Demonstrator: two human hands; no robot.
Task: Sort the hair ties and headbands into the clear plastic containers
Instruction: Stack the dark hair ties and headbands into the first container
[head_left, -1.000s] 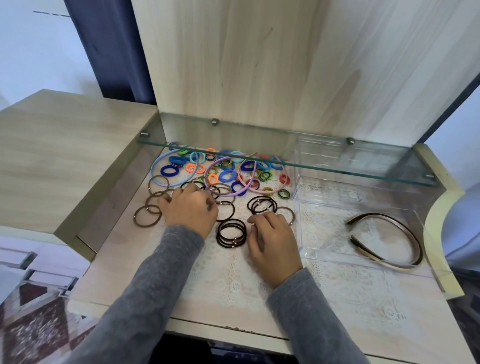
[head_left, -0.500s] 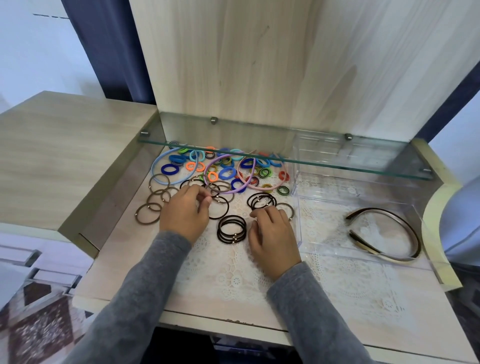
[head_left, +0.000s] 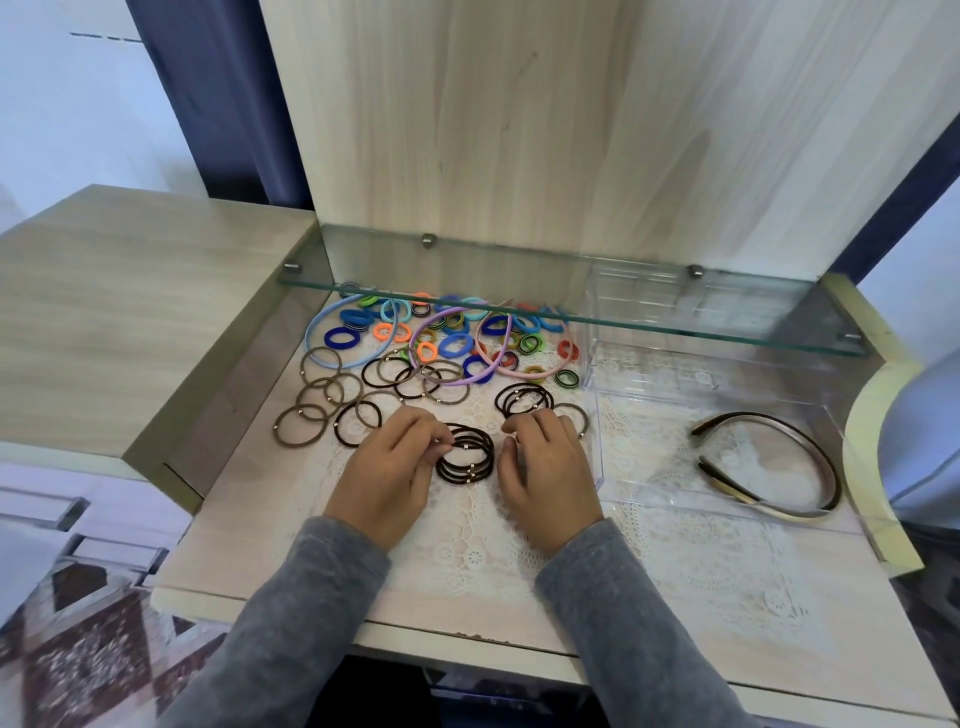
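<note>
A stack of dark brown hair ties (head_left: 470, 460) lies on the lace mat between my hands. My left hand (head_left: 387, 470) pinches the top tie at the stack's left edge. My right hand (head_left: 548, 467) rests with bent fingers just right of the stack, holding nothing. A second bunch of black ties (head_left: 522, 397) lies behind my right fingers. Loose light brown ties (head_left: 311, 405) spread to the left. Colourful ties (head_left: 454, 343) and thin blue (head_left: 315, 332), lilac and pink headbands lie further back. The clear container (head_left: 649, 447) on the right holds brown headbands (head_left: 779, 467).
A glass shelf (head_left: 571, 314) juts out low over the back of the pile. Another clear container (head_left: 649, 296) stands behind it. A wooden panel rises at the back, a wooden counter (head_left: 130, 291) adjoins on the left, and a raised cream rim (head_left: 862, 447) bounds the right side.
My left hand has moved from the loose brown ties at the left back to the dark stack, its fingers now pinched at the stack's edge. The right hand has barely shifted.
</note>
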